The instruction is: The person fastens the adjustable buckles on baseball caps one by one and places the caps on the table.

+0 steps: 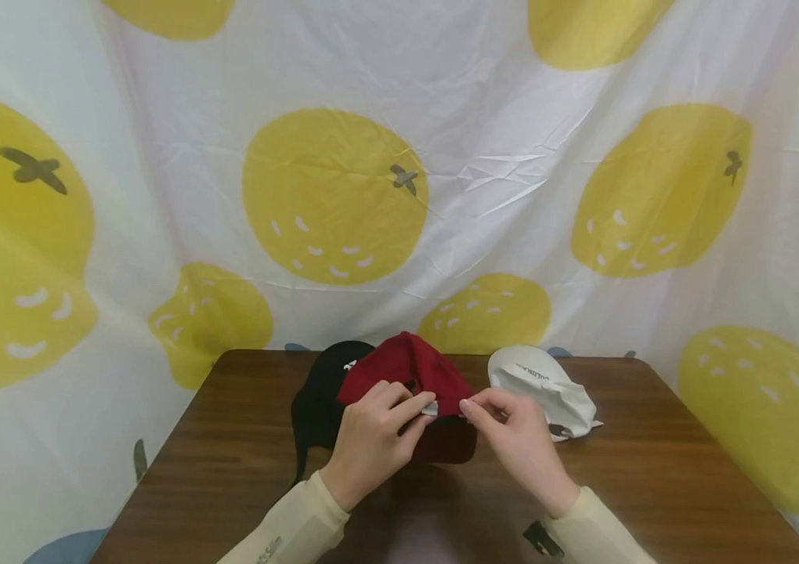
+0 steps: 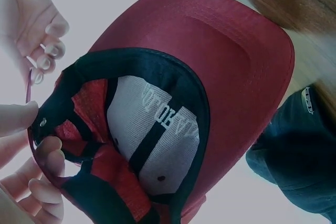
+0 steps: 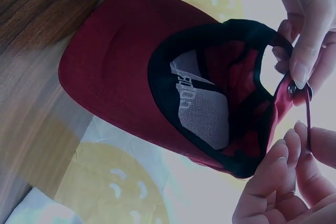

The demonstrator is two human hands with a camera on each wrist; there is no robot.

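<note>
A dark red baseball cap (image 1: 417, 372) is held up over the table, its brim (image 2: 231, 61) pointing down and its back strap between my hands. My left hand (image 1: 374, 435) pinches the back band at the metal clasp (image 3: 292, 88), thumb against the fingers. The thin loose end of the strap (image 3: 308, 116) is pinched between the thumb and fingertips of my right hand (image 1: 522, 439). Both wrist views look into the cap, with its black sweatband (image 2: 195, 85) and a pale mesh panel (image 2: 136, 121) behind the front lettering.
A black cap (image 1: 315, 407) lies on the wooden table (image 1: 230, 470) behind the red one, to the left. To the right sits a white cap (image 1: 547, 392). Behind the table hangs a white curtain (image 1: 484, 94) with yellow lemons.
</note>
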